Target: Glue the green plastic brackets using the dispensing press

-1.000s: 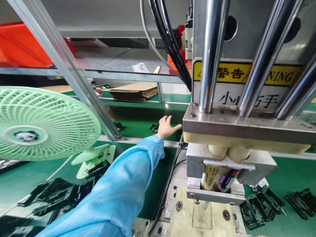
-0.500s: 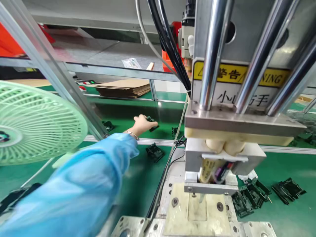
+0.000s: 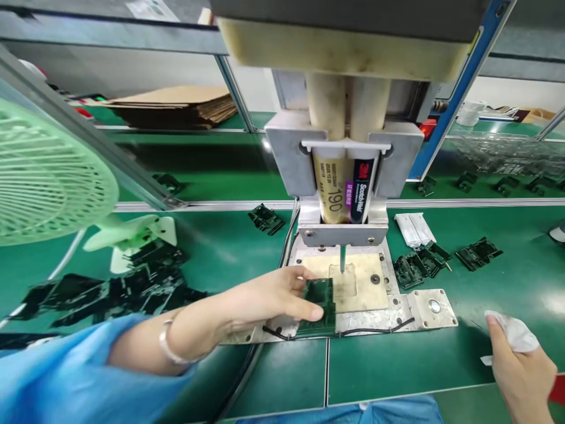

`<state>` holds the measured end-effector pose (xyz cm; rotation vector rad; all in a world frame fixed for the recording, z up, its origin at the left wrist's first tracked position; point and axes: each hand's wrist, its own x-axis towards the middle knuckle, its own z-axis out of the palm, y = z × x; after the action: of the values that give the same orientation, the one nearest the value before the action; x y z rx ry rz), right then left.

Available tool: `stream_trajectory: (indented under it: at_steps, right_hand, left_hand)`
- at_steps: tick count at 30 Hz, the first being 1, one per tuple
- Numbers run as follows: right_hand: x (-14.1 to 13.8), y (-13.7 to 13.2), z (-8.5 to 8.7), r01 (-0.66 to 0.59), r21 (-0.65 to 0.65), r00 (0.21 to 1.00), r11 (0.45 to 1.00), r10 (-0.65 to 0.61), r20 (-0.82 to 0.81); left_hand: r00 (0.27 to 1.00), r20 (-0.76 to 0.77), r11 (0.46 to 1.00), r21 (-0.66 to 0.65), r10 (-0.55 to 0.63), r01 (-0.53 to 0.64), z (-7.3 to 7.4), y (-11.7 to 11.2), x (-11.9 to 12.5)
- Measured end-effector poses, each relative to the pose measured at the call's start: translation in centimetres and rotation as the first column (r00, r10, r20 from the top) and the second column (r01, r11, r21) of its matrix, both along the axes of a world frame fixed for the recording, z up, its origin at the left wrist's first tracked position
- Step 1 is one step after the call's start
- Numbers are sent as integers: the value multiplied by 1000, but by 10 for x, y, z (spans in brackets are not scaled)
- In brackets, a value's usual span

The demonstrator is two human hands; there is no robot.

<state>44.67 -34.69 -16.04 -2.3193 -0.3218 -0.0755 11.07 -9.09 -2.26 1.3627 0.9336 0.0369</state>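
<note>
My left hand (image 3: 286, 297) is closed around a dark plastic part (image 3: 321, 306), thumb on its face and fingers behind it. The part is tilted at the front left of a pale fixture plate (image 3: 371, 294). Above that plate a thin nozzle (image 3: 343, 259) points down from a twin glue cartridge (image 3: 344, 188) clamped in a metal press (image 3: 282, 153). At the right front, my right hand (image 3: 518, 371) is closed on a crumpled white tissue (image 3: 516, 333), over the green tabletop.
A pile of dark parts (image 3: 132, 285) lies at left below a green fan (image 3: 53, 176). One part (image 3: 265, 218) rests left of the press, and a cluster (image 3: 421, 265) with white packets (image 3: 415, 228) at its right. Cardboard sheets (image 3: 172, 105) are stacked behind.
My left hand has come back from the rear strip, where it held a dark part, to the front of the fixture. My right hand with the tissue has entered view. The camera has tilted downward.
</note>
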Motion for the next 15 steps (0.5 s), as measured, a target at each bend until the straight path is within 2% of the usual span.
stream_trajectory:
  at_steps: [4,6,9,11,12,15]
  right_hand:
    - [2,-2,-6,-7,95,1000,995,7,4]
    - [5,-3,-9,-22,117,999,993,19,25]
    - [5,-4,-9,-32,135,999,990,27,40]
    - [-1,-1,-5,3,160,1000,987,-3,3]
    - [-5,2,-2,23,181,999,983,-18,-26]
    - [-20,16,7,21,260,996,965,3,-92]
  left_hand:
    - [987,160,996,-88,-13,27,-13,-1,31]
    - [979,204,999,-20,-26,30,-21,5,39]
    - [973,228,978,207,-32,-17,-38,9,42]
    - [982,182,922,385,-44,-29,-48,8,41]
    - [990,133,878,479,-45,-24,-51,6,39]
    - [997,-67,712,701,32,25,-44,3,27]
